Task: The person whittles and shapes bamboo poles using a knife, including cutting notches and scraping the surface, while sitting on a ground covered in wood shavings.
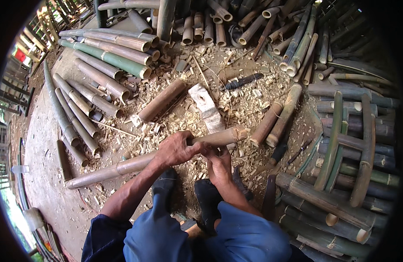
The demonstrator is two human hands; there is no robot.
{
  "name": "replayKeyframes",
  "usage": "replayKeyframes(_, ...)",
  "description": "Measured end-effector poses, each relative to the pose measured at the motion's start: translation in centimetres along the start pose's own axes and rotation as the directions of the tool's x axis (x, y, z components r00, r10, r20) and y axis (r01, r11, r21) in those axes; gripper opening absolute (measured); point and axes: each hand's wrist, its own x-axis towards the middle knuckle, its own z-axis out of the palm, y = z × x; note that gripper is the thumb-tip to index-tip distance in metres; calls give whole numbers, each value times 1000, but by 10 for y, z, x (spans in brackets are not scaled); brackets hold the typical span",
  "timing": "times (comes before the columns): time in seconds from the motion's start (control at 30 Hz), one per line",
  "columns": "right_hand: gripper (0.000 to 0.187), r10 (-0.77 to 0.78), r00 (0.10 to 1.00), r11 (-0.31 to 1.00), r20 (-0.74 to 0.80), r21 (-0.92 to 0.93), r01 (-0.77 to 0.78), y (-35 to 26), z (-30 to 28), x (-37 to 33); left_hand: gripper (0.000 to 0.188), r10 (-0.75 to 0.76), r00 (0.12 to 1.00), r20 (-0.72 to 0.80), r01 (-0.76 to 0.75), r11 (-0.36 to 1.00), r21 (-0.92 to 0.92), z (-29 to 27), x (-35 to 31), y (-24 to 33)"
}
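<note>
A long bamboo pole lies slanted across in front of my legs, its far right end raised over the wood chips. My left hand is wrapped over the pole from above, thumb pointing right. Just below the pole, my right hand is closed with its fingertips pinched beside the left thumb; whatever it may hold is hidden. Beyond the pole is a pale, chopped wooden block. A short brown bamboo piece rests left of the block, and a dark, long, narrow tool lies behind it.
Pale wood chips cover much of the ground. Several bamboo lengths lie at the left and back. Two short pieces are right of the block. Stacked bamboo frames fill the right side. My dark-covered feet are near the pole.
</note>
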Motion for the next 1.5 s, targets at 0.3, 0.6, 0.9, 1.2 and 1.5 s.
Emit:
replayKeyframes(0.3, 42, -2, 1000, 999, -20, -36, 1, 2, -16, 2, 84, -137, 991, 0, 136, 987, 88, 11, 6, 16)
replayKeyframes(0.6, 96, -137, 979, -506, 152, -860, 63, -43, -68, 57, 67, 11, 994, 107, 52, 823, -565, -59, 34, 16)
replayKeyframes(0.9, 103, -202, 964, -247, 171, -962, 119, 58, -48, 25, 90, 4, 983, -182, 24, 988, 154, -12, 102, 15)
replayKeyframes(1.2, 49, -324, 946, 291, 29, -948, 129, -39, -126, -129, 83, 55, 938, -342, 146, 832, 536, 65, 128, -2)
replayKeyframes(1.5, 54, -631, 461, 108, -623, -660, -743, -71, -311, -472, 96, 64, 962, -266, 53, 909, 413, 53, 119, 1)
